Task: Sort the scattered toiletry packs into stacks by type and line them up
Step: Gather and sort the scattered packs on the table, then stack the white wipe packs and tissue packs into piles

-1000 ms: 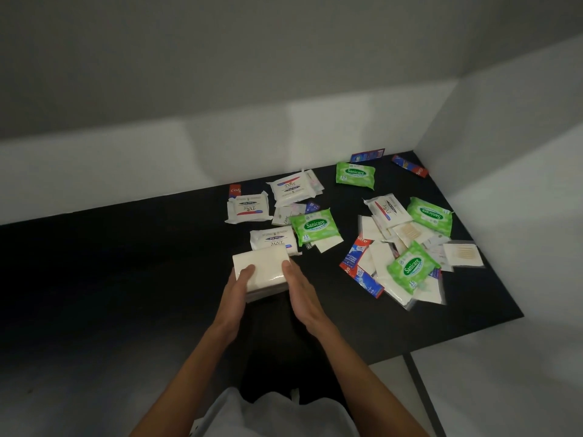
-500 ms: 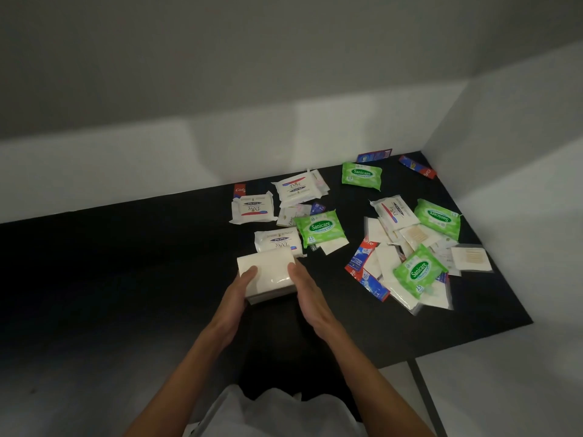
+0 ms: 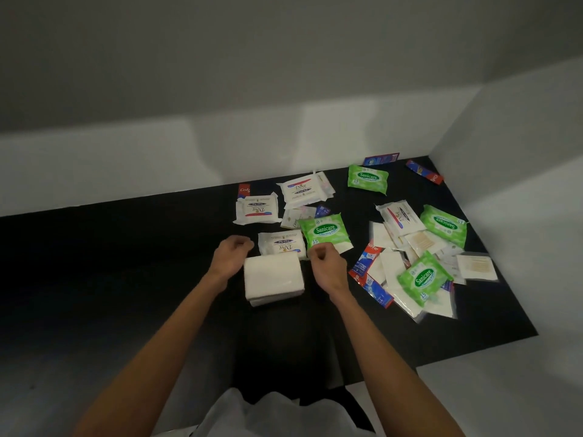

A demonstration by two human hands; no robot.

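Flanking tissue stack [image 3: 273,277]: left grip [image 3: 232,258], right grip [image 3: 326,263].

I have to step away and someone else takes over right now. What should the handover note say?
Left hand: fingers curled, holding nothing, beside the far left corner of the white tissue stack.
Right hand: likewise, at its far right corner.
Done: one tissue stack, squared, nearest the camera.
Left: Dove soap packs, green Sanicare wipes, Colgate sachets and cotton swab packs lie scattered behind it and to the right; stack each type, then line the stacks up.
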